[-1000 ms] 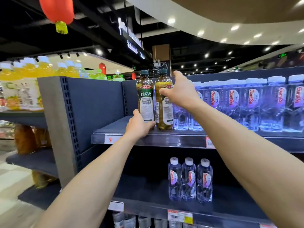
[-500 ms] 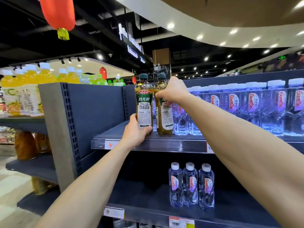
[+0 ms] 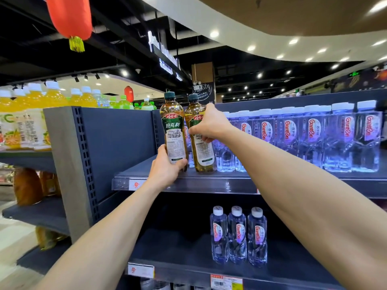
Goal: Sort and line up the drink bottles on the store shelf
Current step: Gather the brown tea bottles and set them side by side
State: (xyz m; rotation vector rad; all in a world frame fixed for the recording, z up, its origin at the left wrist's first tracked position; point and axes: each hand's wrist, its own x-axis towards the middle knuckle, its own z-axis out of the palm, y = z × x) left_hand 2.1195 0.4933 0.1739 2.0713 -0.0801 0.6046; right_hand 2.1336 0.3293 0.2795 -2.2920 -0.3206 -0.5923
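Centrally, two amber drink bottles are seen standing side by side at the left end of the shelf (image 3: 209,182). The left bottle (image 3: 174,130) is held with its long axis close to vertical, dark cap up and label turned toward the camera. Its base is wrapped by the left hand (image 3: 165,170), fingers curled round the bottom, so whether it rests on the shelf cannot be told. The right bottle (image 3: 204,155) is set upright on the shelf, cap up and label also facing forward. It is grasped about the upper label by the right hand (image 3: 209,124), thumb and fingers closed round it. The two bottles are nearly touching.

Just beside the right bottle, a long row of clear water bottles (image 3: 314,132) with red lettering is lined along the same shelf. On the lower shelf (image 3: 188,254), three small bottles (image 3: 237,235) of the same water are grouped together. A dark panel (image 3: 117,143) closes the shelf at the left. Beyond it, yellow juice bottles (image 3: 31,114) are ranked, and a red lantern (image 3: 70,17) is hung overhead.
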